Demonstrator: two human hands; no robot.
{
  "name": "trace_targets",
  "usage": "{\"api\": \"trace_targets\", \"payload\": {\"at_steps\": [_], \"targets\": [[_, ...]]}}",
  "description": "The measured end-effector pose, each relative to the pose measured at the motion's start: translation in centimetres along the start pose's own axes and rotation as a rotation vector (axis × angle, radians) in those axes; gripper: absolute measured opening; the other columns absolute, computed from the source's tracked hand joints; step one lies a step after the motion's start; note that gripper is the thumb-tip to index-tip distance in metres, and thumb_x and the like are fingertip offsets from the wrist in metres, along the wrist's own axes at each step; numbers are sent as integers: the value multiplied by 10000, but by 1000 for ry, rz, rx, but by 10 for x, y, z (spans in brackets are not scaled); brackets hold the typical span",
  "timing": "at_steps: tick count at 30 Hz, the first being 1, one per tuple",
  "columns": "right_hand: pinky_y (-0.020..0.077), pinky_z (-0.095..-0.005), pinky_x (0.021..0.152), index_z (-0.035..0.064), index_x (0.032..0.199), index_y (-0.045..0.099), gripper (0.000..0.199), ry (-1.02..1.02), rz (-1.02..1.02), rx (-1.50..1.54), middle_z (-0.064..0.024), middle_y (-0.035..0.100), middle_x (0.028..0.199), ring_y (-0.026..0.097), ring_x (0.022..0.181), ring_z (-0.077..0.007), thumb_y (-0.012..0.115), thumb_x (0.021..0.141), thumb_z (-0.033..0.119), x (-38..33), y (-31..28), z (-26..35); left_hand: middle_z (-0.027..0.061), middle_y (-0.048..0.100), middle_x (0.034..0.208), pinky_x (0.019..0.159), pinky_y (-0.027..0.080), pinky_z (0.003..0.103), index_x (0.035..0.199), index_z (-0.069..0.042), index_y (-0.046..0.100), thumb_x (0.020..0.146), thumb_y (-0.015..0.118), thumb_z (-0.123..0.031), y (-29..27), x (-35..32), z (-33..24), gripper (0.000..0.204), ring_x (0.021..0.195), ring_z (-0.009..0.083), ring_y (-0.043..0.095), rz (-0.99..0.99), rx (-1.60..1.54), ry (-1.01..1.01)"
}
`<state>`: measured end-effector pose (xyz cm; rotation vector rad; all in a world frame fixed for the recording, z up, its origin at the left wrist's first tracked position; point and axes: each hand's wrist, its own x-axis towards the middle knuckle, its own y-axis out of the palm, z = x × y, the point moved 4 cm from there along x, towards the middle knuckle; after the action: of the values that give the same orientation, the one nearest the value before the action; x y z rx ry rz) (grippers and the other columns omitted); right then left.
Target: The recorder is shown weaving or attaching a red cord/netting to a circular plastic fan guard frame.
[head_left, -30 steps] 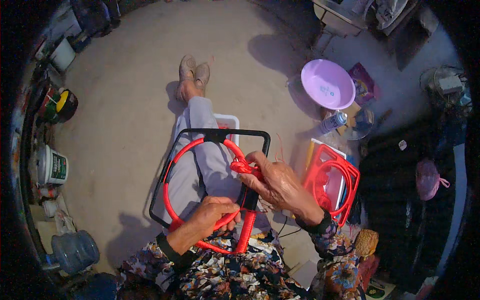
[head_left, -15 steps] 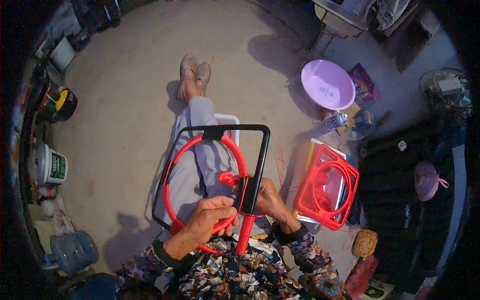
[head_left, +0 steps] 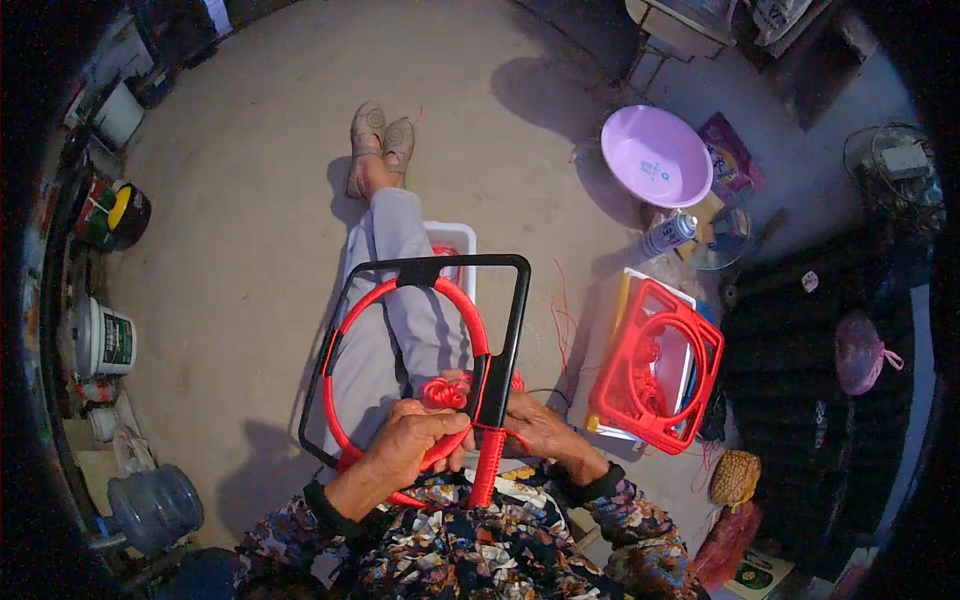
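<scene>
A black square frame (head_left: pixel 519 300) with a round ring (head_left: pixel 340 400) inside it rests over my lap. Red cord is wound round most of the ring and over the handle-like lower part (head_left: pixel 487 470) of the frame's right bar. My left hand (head_left: pixel 415 440) is closed on the ring's lower right, thumb uppermost. Behind the black right bar, my right hand (head_left: pixel 535 425) reaches in, its fingers partly hidden. A small looped bundle of red cord (head_left: pixel 445 393) shows inside the ring, with fingertips beside it that look like my right hand's.
Right of me, a red frame (head_left: pixel 640 300) lies on a white box holding red cord. Beyond stand a spray can (head_left: pixel 668 235) and a purple basin (head_left: pixel 650 160). A white tub (head_left: pixel 462 235) sits by my legs. Buckets (head_left: pixel 105 335) and a water jug (head_left: pixel 155 508) line the left.
The red cord bundle has come down and slightly left inside the ring. My right hand has shifted lower behind the bar. My left hand keeps its place on the ring.
</scene>
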<state>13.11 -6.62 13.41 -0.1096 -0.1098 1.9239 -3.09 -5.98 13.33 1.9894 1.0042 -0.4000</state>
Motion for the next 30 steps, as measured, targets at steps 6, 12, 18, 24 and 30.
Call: {"api": "trace_targets", "payload": {"at_steps": [6, 12, 18, 24, 30], "targets": [[435, -247, 589, 40, 1116, 567, 269, 364, -323, 88, -20, 581, 755, 532, 643, -104, 497, 917, 205, -49, -47, 7, 112, 612, 680, 364, 403, 241, 1018, 60, 549, 828, 577, -129, 7, -4, -7, 269, 450, 165, 559, -137, -50, 48], [347, -206, 449, 48, 1129, 568, 270, 628, -207, 539, 12, 504, 596, 431, 483, -53, 501, 920, 205, -58, 3, 25, 107, 611, 682, 362, 401, 236, 995, 47, 557, 821, 581, -135, 5, -6, -7, 253, 443, 154, 555, -125, -52, 90], [433, -280, 614, 21, 1141, 557, 332, -47, -379, -143, -64, 557, 810, 540, 712, -145, 591, 840, 157, -15, -23, 49, 100, 592, 577, 348, 371, 232, 713, 13, 606, 821, 586, -203, 11, -8, -9, 242, 408, 131, 529, -113, 27, 87], [365, -400, 902, 43, 1008, 614, 299, -376, 46, -887, -108, 579, 1037, 521, 1020, -282, 656, 770, 218, 43, 10, 84, 138, 584, 548, 340, 374, 266, 724, 29, 619, 764, 508, -88, -2, 0, 5, 167, 396, 181, 527, -85, 35, 139], [437, -340, 713, 15, 889, 579, 253, -106, -167, -220, -76, 581, 771, 568, 800, -219, 516, 899, 260, 32, 11, 58, 123, 591, 602, 342, 380, 251, 964, 37, 580, 758, 527, -66, 2, -4, 0, 237, 404, 161, 530, -152, -68, 161]]}}
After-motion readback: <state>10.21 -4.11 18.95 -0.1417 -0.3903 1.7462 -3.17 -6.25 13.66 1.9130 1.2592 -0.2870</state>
